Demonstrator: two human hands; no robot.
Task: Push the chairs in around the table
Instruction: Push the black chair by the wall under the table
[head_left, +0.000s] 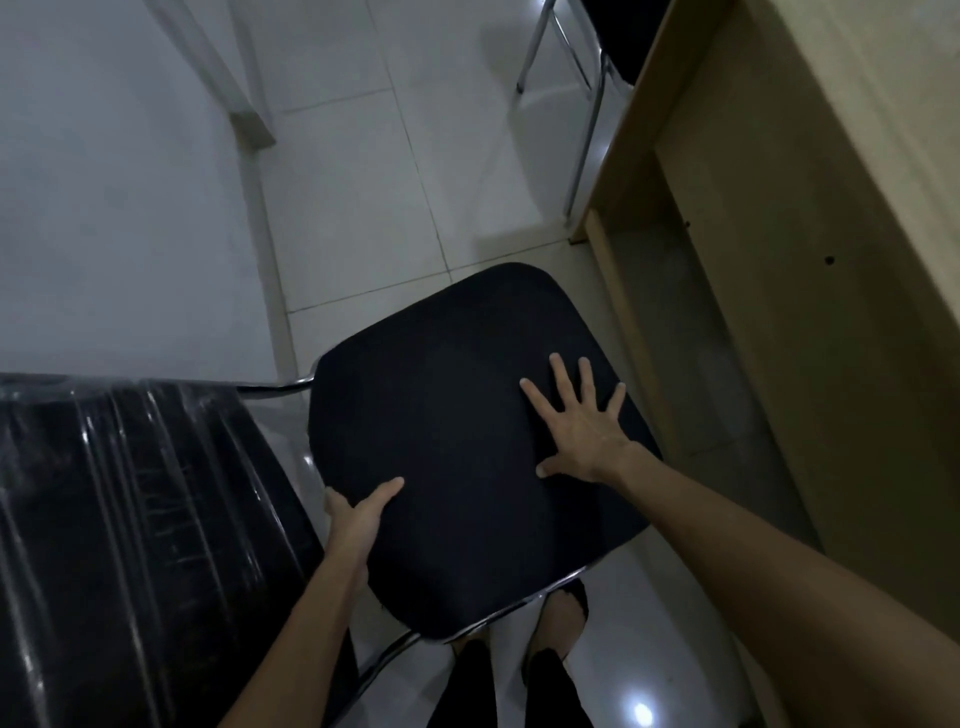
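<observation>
A black padded chair seat on a chrome frame stands on the tiled floor directly below me, between a white table at the left and a wooden desk at the right. My left hand grips the seat's near-left edge, thumb on top. Spread flat, my right hand presses on the right side of the seat, fingers apart. A second black chair with chrome legs stands at the top, beside the desk.
At the lower left, a black chair wrapped in clear plastic stands close against the one I hold. A white table leg reaches the floor at upper left. My feet show under the seat's near edge.
</observation>
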